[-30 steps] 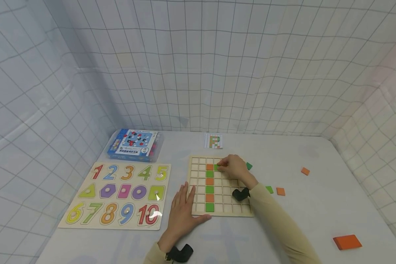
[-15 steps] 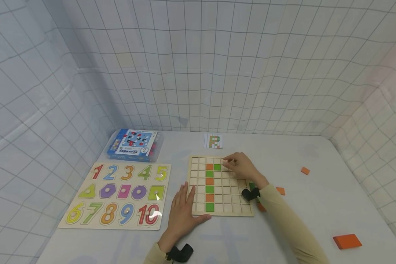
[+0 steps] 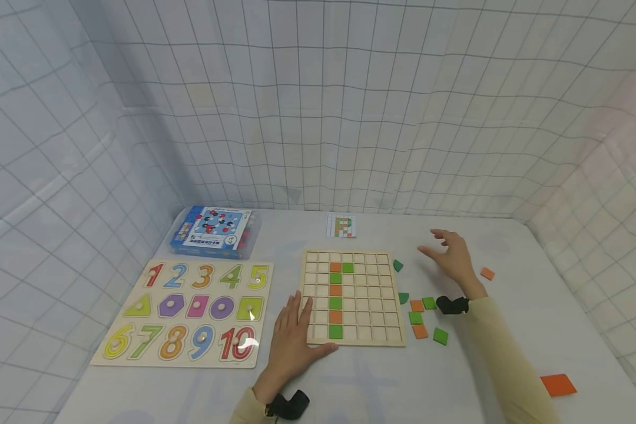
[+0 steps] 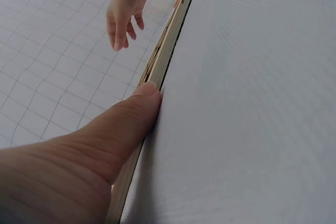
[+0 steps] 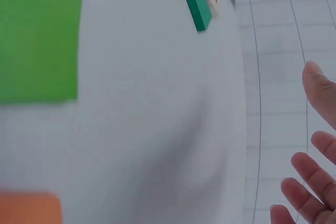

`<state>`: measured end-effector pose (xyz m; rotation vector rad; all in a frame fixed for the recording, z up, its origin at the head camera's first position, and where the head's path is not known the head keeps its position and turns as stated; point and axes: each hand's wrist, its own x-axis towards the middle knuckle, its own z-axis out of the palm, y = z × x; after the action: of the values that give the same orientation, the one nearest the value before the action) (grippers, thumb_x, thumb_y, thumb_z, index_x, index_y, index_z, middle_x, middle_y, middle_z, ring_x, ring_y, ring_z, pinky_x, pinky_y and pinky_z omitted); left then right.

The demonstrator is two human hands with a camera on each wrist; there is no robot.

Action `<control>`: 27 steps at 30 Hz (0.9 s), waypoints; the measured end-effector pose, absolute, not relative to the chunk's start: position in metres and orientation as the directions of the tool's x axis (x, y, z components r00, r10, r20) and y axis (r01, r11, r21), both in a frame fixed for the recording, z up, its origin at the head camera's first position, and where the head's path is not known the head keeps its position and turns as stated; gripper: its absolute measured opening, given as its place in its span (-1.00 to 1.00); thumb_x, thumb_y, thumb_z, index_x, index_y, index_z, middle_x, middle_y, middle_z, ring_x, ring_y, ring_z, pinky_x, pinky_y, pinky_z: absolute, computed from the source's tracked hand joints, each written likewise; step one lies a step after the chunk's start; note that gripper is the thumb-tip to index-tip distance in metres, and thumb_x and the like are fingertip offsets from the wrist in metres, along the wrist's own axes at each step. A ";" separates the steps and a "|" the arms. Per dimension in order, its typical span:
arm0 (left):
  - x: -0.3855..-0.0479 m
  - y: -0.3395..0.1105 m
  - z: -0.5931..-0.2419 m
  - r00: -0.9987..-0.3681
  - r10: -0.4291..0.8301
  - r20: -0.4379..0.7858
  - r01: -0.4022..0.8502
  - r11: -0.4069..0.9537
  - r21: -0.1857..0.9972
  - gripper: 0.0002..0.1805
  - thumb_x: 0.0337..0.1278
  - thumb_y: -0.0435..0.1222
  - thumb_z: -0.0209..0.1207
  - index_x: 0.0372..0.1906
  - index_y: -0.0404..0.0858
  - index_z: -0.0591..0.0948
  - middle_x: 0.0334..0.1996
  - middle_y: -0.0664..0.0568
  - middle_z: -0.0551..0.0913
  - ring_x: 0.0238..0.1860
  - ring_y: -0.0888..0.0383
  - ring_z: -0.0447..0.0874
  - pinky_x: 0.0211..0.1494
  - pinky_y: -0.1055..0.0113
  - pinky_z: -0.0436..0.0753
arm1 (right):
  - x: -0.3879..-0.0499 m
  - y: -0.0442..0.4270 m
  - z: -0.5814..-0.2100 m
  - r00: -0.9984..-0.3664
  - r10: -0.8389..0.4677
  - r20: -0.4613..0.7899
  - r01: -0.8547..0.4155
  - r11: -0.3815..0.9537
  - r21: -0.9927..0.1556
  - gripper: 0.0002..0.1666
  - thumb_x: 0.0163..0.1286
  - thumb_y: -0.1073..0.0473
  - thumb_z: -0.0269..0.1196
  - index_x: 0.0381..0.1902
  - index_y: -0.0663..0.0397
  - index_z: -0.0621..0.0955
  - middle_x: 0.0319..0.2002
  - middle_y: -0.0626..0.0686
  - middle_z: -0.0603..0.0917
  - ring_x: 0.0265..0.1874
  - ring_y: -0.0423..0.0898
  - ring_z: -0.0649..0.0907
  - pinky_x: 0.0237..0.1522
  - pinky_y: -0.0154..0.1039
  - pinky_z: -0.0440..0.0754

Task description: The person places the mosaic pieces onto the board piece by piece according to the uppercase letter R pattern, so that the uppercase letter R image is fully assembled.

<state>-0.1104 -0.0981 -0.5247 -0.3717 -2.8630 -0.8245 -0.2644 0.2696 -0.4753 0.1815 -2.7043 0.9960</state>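
Note:
A wooden grid board (image 3: 371,307) lies on the table, with a column of alternating orange and green square tiles set in its cells. One more green tile (image 3: 347,268) sits right of the top orange tile (image 3: 335,267). My left hand (image 3: 290,344) rests at the board's lower left corner with its fingers extended; in the left wrist view the thumb (image 4: 131,111) touches the board's side edge. Off to the board's right, my right hand (image 3: 452,259) is raised above the table, thumb and fingers spread, holding nothing. Loose green tiles (image 3: 440,336) and orange tiles (image 3: 420,331) lie below it.
Behind the board lies a small pattern card (image 3: 341,225). A number-and-shape puzzle board (image 3: 182,318) and a clear-sided blue box (image 3: 214,232) are at left. Dark green pieces (image 3: 398,265) lie by the board's right edge. Farther right are an orange tile (image 3: 487,273) and an orange block (image 3: 559,385).
My right hand has let go of the green tile in the upper row and moved right, off the board, its fingers spreading. The left hand keeps its place.

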 end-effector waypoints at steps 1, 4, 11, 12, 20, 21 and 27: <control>-0.111 -0.098 -0.524 -0.960 0.197 0.199 0.273 0.819 0.504 0.18 -0.26 0.27 0.32 0.42 -0.34 0.20 0.44 -0.27 0.00 0.44 -0.17 -0.13 0.37 -0.10 0.00 | -0.263 0.277 -0.475 -0.963 -0.004 0.268 -0.177 0.761 -0.624 -0.25 0.23 -0.01 0.35 0.23 0.34 0.41 0.06 0.38 0.47 -0.02 0.28 0.43 -0.05 0.16 0.42; -0.111 -0.099 -0.524 -0.960 0.198 0.199 0.273 0.820 0.504 0.17 -0.24 0.27 0.32 0.42 -0.35 0.20 0.44 -0.27 0.01 0.44 -0.19 -0.12 0.36 -0.11 0.00 | -0.259 0.298 -0.474 -0.969 0.053 0.241 -0.115 0.767 -0.631 -0.20 0.24 -0.05 0.33 0.26 0.35 0.37 0.09 0.40 0.43 0.00 0.30 0.40 -0.05 0.18 0.41; -0.111 -0.100 -0.526 -0.958 0.200 0.204 0.278 0.819 0.502 0.16 -0.22 0.29 0.30 0.42 -0.34 0.20 0.44 -0.27 0.00 0.44 -0.18 -0.12 0.37 -0.10 0.00 | -0.246 0.337 -0.473 -0.983 0.125 0.132 0.012 0.769 -0.639 -0.11 0.27 -0.17 0.27 0.28 0.41 0.32 0.14 0.47 0.37 0.06 0.39 0.36 -0.03 0.24 0.40; -0.111 -0.100 -0.526 -0.958 0.201 0.206 0.279 0.818 0.502 0.16 -0.22 0.29 0.30 0.42 -0.34 0.20 0.44 -0.27 0.01 0.44 -0.19 -0.12 0.37 -0.10 0.00 | -0.244 0.341 -0.473 -0.985 0.131 0.114 0.030 0.773 -0.634 -0.11 0.27 -0.17 0.26 0.27 0.43 0.32 0.14 0.48 0.37 0.06 0.40 0.37 -0.03 0.25 0.40; -0.111 -0.099 -0.527 -0.957 0.198 0.213 0.281 0.819 0.500 0.16 -0.23 0.29 0.30 0.42 -0.34 0.21 0.44 -0.27 0.01 0.43 -0.19 -0.11 0.36 -0.10 0.01 | -0.229 0.361 -0.470 -0.990 0.137 -0.025 0.126 0.808 -0.576 -0.17 0.31 -0.11 0.24 0.18 0.55 0.33 0.08 0.53 0.37 0.03 0.41 0.39 0.01 0.23 0.38; -0.111 -0.099 -0.527 -0.957 0.197 0.212 0.280 0.819 0.502 0.17 -0.24 0.29 0.30 0.42 -0.34 0.21 0.44 -0.27 0.01 0.43 -0.19 -0.11 0.36 -0.10 0.01 | -0.227 0.363 -0.469 -0.990 0.134 -0.043 0.134 0.805 -0.579 -0.18 0.31 -0.09 0.24 0.17 0.56 0.33 0.08 0.55 0.36 0.03 0.42 0.39 0.01 0.23 0.39; -0.111 -0.099 -0.526 -0.962 0.198 0.186 0.267 0.818 0.509 0.18 -0.23 0.31 0.28 0.44 -0.31 0.18 0.45 -0.24 -0.02 0.45 -0.15 -0.16 0.38 -0.08 -0.03 | -0.220 0.369 -0.468 -0.981 0.148 -0.123 0.193 0.789 -0.583 -0.27 0.30 -0.05 0.24 0.09 0.55 0.39 0.01 0.52 0.41 -0.05 0.36 0.45 -0.06 0.16 0.45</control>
<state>-0.1106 -0.0991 -0.5265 -0.3689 -2.8759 -0.8334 -0.2195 0.3687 -0.4682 -0.2901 -3.0381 1.0032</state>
